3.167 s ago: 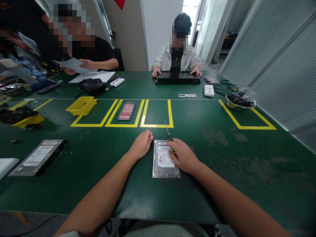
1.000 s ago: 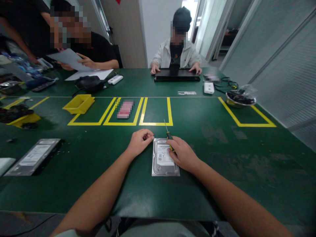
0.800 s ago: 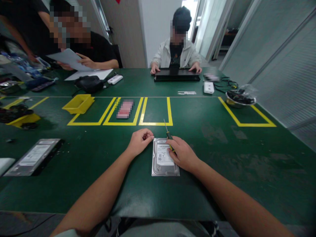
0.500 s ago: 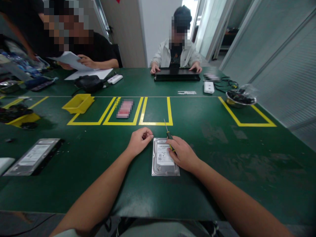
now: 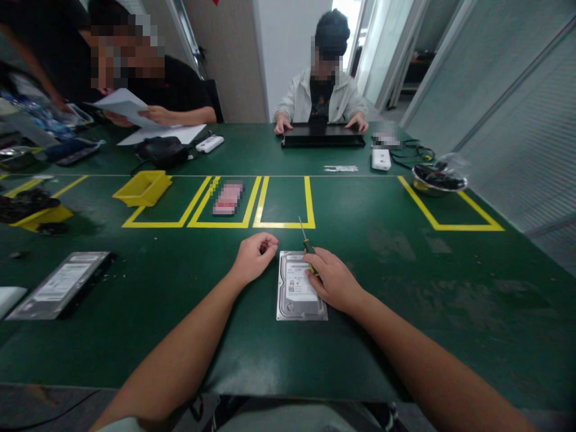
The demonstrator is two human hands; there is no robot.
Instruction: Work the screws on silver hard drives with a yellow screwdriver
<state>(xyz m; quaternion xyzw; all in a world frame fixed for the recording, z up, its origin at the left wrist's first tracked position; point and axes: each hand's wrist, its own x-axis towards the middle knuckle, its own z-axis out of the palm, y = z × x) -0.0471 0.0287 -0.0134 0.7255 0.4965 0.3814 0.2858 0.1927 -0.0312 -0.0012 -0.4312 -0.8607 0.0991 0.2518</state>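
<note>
1. Hard drive (image 5: 297,288) flat on green table (image 5: 405,324), lower centre of frame, label up.
2. Right hand (image 5: 333,281) resting on drive's right edge, grasping screwdriver (image 5: 306,242), tip pointing up-frame.
3. Left hand (image 5: 255,257) loosely curled, just left of drive's top corner, holding nothing visible.
4. Second drive (image 5: 60,283) at left edge; yellow tray (image 5: 143,188) farther up-left.
5. Laptop (image 5: 322,139) at top centre, under another person's hands.
</note>
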